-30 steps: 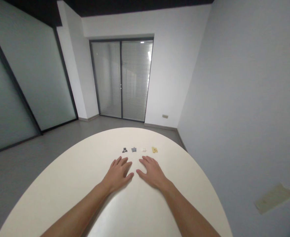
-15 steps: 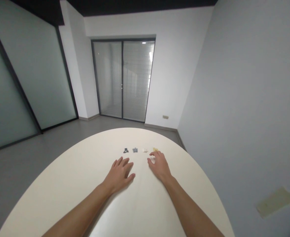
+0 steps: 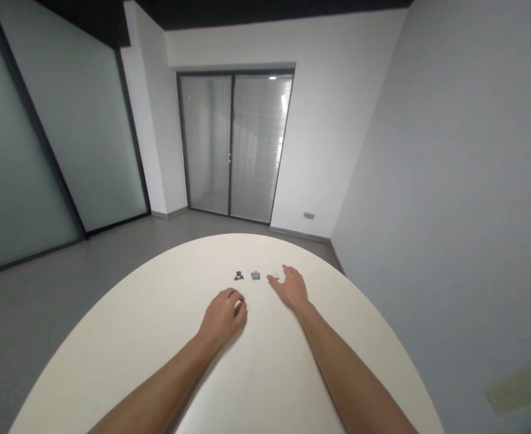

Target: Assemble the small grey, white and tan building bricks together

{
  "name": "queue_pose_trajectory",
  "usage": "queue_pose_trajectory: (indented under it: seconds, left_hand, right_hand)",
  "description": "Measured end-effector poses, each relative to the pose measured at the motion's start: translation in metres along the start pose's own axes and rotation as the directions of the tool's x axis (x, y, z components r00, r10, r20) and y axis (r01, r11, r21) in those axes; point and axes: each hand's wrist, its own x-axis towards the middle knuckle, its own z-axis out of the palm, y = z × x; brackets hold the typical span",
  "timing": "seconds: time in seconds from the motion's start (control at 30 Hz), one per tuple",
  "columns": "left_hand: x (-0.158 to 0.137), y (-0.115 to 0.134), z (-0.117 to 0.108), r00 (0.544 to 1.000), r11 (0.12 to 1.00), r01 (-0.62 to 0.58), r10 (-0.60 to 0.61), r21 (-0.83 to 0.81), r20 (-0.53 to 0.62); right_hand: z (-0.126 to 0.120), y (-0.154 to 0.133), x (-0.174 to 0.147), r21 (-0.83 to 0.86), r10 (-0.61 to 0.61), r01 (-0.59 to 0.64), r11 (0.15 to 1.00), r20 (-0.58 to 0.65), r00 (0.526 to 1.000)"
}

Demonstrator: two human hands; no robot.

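Observation:
A row of small pieces lies toward the far side of the white table [image 3: 157, 301]. From the left come small black pieces [image 3: 238, 276], grey-blue pieces [image 3: 255, 275] and white pieces [image 3: 273, 275]. My right hand [image 3: 293, 289] is over the row's right end, thumb and fingers apart, with its thumb beside the white pieces and partly over them. Whatever lies under that hand is hidden. My left hand [image 3: 224, 314] rests nearer to me, below the black pieces. Its fingers are curled and the thumb meets the index finger; anything between them is too small or hidden to see.
The table has a rounded far edge. Beyond it stand a glass door with blinds [image 3: 231, 150] and frosted glass panels [image 3: 75, 132] on the left. A grey wall [image 3: 464, 181] runs close along the right, with a tape patch [image 3: 522, 386] low on it.
My left hand has gone from spread fingers to curled ones. My right hand has moved farther out over the row's right end, covering the yellow pieces. The view has turned slightly left.

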Motion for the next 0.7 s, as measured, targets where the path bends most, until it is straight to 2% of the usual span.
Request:
queue_pose_trajectory:
  seconds: [0.1, 0.2, 0.33, 0.43, 0.57, 0.7]
  left_hand:
    - [0.003, -0.005, 0.000, 0.991, 0.995, 0.098, -0.099, -0.013, -0.091]
    - [0.007, -0.012, -0.001, 0.977, 0.989, 0.147, -0.144, 0.007, -0.156]
    - [0.009, -0.020, -0.002, 0.962, 0.978, 0.204, -0.194, 0.034, -0.191]
    - [0.010, -0.026, -0.003, 0.948, 0.964, 0.266, -0.257, 0.023, -0.186]
    - [0.012, -0.030, 0.000, 0.934, 0.935, 0.343, -0.331, 0.084, -0.135]
    - [0.013, -0.029, 0.003, 0.921, 0.907, 0.390, -0.381, 0.162, -0.085]
  right_hand:
    - [0.005, -0.016, 0.007, 0.026, -0.051, 0.051, 0.998, 0.016, 0.999]
    - [0.011, -0.039, 0.012, 0.069, -0.114, 0.111, 0.991, 0.044, 0.993]
    - [0.024, -0.071, 0.015, 0.067, -0.198, 0.193, 0.979, 0.065, 0.978]
    - [0.033, -0.091, 0.015, 0.127, -0.276, 0.266, 0.956, 0.077, 0.958]
    - [0.043, -0.107, 0.012, 0.223, -0.415, 0.384, 0.896, 0.112, 0.903]
    - [0.046, -0.115, 0.006, 0.347, -0.546, 0.473, 0.810, 0.150, 0.824]
